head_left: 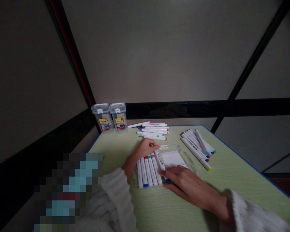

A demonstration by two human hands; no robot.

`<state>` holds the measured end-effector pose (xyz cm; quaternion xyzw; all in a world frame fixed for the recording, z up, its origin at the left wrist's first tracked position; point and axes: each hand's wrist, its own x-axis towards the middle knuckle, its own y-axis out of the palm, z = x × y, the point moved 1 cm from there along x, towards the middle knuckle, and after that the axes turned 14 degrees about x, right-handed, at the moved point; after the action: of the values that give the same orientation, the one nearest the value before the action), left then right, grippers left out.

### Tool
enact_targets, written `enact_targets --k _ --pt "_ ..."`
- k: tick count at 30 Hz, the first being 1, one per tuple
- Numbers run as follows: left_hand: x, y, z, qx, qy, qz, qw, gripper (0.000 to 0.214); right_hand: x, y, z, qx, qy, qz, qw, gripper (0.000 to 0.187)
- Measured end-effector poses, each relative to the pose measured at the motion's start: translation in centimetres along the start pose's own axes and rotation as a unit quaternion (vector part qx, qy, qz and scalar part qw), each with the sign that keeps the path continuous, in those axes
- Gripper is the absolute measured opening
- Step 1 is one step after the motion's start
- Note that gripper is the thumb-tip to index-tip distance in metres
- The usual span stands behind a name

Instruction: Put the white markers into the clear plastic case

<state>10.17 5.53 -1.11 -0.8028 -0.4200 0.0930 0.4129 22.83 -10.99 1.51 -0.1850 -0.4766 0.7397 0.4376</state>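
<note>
**Handling a slim white marker [160, 161] at a clear plastic tray [168, 147]**

Grasping the near, blue-tipped end between thumb and fingers of the right hand [185, 180]. Touching the far end with the left hand [147, 146], but honestly can't tell if pinching or just resting there. Wearing chunky, pale knit sleeves [116, 199] over a pale-green, wood-grained table [159, 209] with blue edging. Seeing smooth, straight barrels all over.

Counting one marker under the hands, five row markers [148, 170] side by side just left, plus a far pile [154, 130] and a right pile [195, 146], both too overlapped to tally. Also spotting two boxy, lidded see-through containers [119, 112] at far left; can't make out contents. Looking into the thin, shiny tray: five-marker row at left, handled marker next, flat white card [172, 158] at right.
</note>
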Motion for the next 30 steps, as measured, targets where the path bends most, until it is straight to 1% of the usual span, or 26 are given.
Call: enact_targets --k 10,15,20,24,26,30 --pt "-0.2 -0.4 -0.7 -0.024 -0.01 0.003 1.0 0.021 0.3 -0.3 0.3 -0.021 -0.011 -0.019 1.0 0.024" --pt "-0.4 -0.5 -1.3 -0.07 -0.031 0.017 0.997 0.015 0.1 -0.3 0.3 -0.033 -0.022 -0.03 0.999 0.026" --pt "-0.5 -0.5 -1.4 -0.088 -0.032 0.0 0.996 0.011 0.1 -0.3 0.0 -0.055 -0.017 -0.035 0.998 0.025" --pt "-0.4 -0.5 -1.2 -0.091 -0.03 -0.003 0.995 0.013 0.0 -0.5 -0.3 -0.077 -0.013 -0.055 0.995 0.026" --pt "-0.4 -0.4 -1.1 -0.087 -0.03 -0.002 0.996 0.014 0.0 -0.7 -0.5 -0.089 -0.004 -0.066 0.994 0.026" --pt "-0.4 -0.3 -0.9 -0.078 -0.038 0.003 0.996 0.016 -0.1 -1.0 -1.0 -0.116 0.04 -0.078 0.989 0.02"
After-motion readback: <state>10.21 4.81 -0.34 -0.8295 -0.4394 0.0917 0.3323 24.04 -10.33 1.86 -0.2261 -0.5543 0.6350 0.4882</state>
